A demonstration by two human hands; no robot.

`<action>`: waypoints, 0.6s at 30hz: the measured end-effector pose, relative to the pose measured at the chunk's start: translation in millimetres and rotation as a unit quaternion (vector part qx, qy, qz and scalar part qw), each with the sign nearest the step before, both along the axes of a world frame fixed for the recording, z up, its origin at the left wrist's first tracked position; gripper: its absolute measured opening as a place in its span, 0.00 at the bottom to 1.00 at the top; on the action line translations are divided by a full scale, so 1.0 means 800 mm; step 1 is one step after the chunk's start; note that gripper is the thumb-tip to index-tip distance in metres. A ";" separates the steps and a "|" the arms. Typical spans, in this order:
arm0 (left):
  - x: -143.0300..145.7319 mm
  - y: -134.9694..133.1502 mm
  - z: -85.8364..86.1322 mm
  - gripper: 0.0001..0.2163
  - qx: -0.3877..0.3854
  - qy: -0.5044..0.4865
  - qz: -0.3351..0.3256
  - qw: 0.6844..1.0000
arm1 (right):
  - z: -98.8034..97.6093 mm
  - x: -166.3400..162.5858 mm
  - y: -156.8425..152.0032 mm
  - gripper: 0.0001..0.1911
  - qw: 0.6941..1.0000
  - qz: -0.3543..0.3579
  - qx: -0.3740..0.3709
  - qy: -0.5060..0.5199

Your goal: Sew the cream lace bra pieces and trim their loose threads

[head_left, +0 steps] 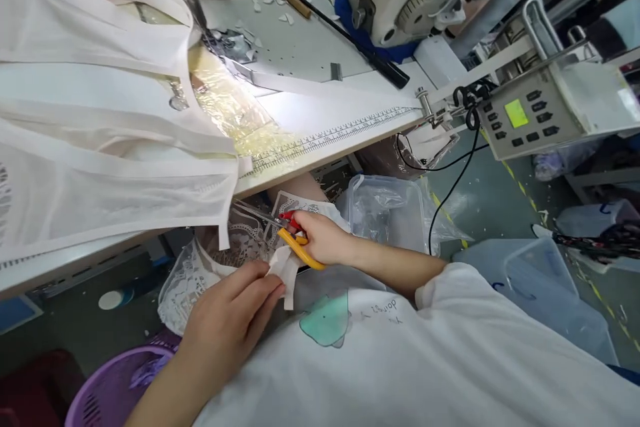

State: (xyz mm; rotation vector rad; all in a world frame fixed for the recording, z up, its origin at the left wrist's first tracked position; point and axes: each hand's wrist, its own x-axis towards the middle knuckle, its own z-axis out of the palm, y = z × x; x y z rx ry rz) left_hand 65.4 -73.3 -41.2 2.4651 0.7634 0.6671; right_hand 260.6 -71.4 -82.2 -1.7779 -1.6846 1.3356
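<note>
Right hand: fingers clamped on yellow-handled scissors. Left hand: fingers pinching white fabric scrap, below worktop edge.

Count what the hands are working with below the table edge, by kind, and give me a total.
Scissors, in the right hand: 1
White fabric scrap, pinched by the left hand: 1
Lace piece: 1
Total: 3
</note>
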 end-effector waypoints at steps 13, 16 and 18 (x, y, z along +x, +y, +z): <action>-0.025 0.004 -0.024 0.15 -0.076 0.094 -0.050 0.991 | -0.019 0.043 -0.014 0.06 0.952 0.018 -0.109 0.287; -0.019 0.009 -0.023 0.13 -0.117 0.073 -0.036 0.990 | -0.013 0.052 -0.017 0.08 0.961 0.054 -0.096 0.253; -0.009 0.012 -0.019 0.12 -0.148 0.052 -0.008 0.988 | -0.007 0.055 -0.018 0.11 0.968 0.091 -0.066 0.226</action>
